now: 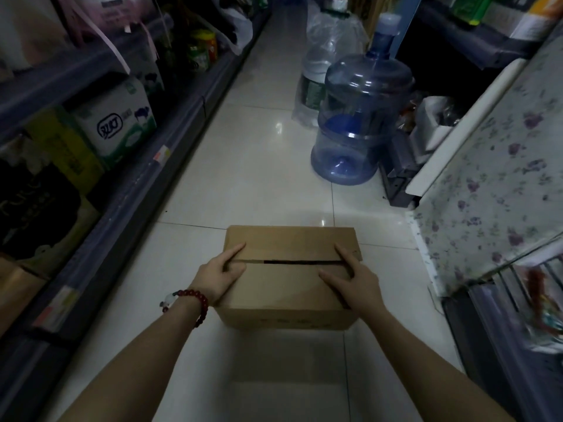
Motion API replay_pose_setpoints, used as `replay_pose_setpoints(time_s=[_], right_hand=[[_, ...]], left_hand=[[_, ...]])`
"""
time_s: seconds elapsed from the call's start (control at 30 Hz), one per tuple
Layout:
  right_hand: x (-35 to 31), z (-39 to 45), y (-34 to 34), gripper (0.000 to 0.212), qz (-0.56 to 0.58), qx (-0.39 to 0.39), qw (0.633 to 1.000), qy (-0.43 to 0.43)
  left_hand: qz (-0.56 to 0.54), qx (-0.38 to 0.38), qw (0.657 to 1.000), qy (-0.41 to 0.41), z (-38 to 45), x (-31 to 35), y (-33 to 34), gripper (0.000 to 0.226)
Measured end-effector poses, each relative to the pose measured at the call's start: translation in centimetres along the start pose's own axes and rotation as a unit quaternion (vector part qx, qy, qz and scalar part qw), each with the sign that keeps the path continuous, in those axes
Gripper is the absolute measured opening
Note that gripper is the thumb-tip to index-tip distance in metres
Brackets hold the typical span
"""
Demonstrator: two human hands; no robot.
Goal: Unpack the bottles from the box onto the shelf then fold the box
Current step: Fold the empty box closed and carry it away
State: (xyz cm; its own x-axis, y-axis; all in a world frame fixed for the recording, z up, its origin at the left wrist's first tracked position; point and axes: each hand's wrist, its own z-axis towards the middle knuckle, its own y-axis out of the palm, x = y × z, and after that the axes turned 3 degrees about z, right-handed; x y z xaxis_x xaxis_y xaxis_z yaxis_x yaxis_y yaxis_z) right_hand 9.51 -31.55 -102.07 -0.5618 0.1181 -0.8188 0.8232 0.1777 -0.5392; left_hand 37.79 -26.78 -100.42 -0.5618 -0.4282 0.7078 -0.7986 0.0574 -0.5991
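Glossy white floor tiles (259,166) run down a dim shop aisle, with grey metal shelving (158,166) along the left carrying printed cartons. At far right stands a translucent blue plastic water jug (359,123), round-shouldered and ribbed, with a clear bagged jug (320,65) just behind it. A flower-patterned cloth-covered surface (493,166) fills the near right.

Near centre I see a plain brown corrugated cardboard box (289,287) resting on the floor, its two top flaps closed with a dark slit between them. My left hand (221,277), a red bead bracelet (195,303) at its wrist, lies on the left end of the box top, fingers spread flat at the seam. My right hand (353,281) lies likewise on the right end, fingers extended along the flap. Neither hand is closed around anything; both press open-palmed on cardboard. Contents of the box are hidden.
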Motion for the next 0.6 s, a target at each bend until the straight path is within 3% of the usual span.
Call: replay_pose_setpoints(time_s=[0.27, 0.6], right_hand=[[-13.6, -4.8, -9.3, 0.062, 0.002, -0.009, 1.000, 0.028], [-39.6, -11.4, -23.7, 0.060, -0.006, -0.025, 1.000, -0.001]], left_hand=[[-0.041, -0.026, 0.998, -0.036, -8.1, 11.7, -9.6, 0.056], [-0.058, -0.025, 0.998, -0.025, -20.1, 30.5, -29.6, 0.056]])
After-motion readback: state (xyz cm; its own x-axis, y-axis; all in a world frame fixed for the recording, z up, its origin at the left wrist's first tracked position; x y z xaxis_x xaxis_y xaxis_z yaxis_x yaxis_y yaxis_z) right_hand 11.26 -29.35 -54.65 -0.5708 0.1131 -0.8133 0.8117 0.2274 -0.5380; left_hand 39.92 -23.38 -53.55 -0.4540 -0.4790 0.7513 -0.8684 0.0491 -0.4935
